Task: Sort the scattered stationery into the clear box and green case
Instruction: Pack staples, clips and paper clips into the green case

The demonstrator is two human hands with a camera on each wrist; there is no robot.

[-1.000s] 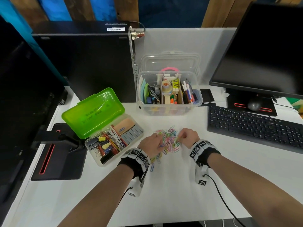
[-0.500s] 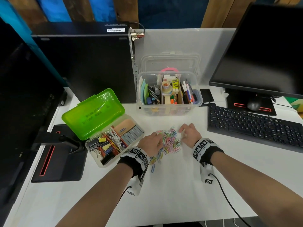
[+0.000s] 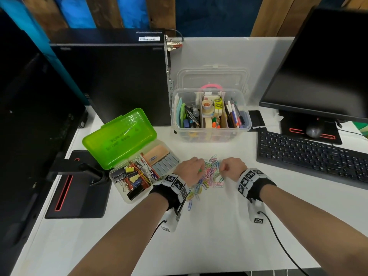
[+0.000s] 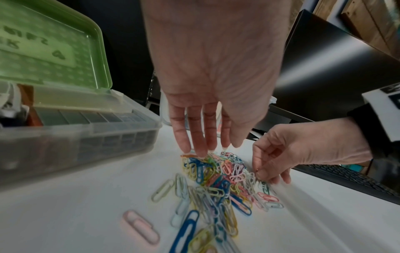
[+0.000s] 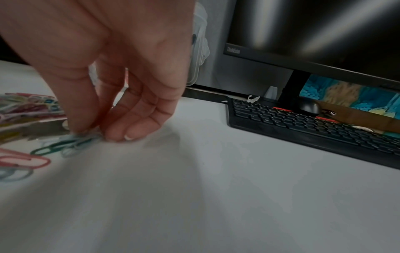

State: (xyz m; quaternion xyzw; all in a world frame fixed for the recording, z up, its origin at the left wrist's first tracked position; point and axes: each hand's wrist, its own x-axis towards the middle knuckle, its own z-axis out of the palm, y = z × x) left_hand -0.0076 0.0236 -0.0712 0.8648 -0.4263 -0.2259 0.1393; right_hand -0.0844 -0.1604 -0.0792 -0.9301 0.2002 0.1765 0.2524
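Many clips loose on desk (image 3: pixel 209 226). L→R: green case (image 3: pixel 143 172) open, w/ room. Left hand (image 3: pixel 190 170), fingers straight, tips on paper clip pile (image 3: pixel 207 176); right hand (image 3: pixel 232 168) pinching clips at pile edge. Herd inward, scoop, tip into case; strays nr wrist last.

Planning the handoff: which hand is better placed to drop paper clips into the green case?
Probably left. The left hand sits on the paper clips right beside the open green case. The right hand is on the pile's far side, nearer the keyboard.
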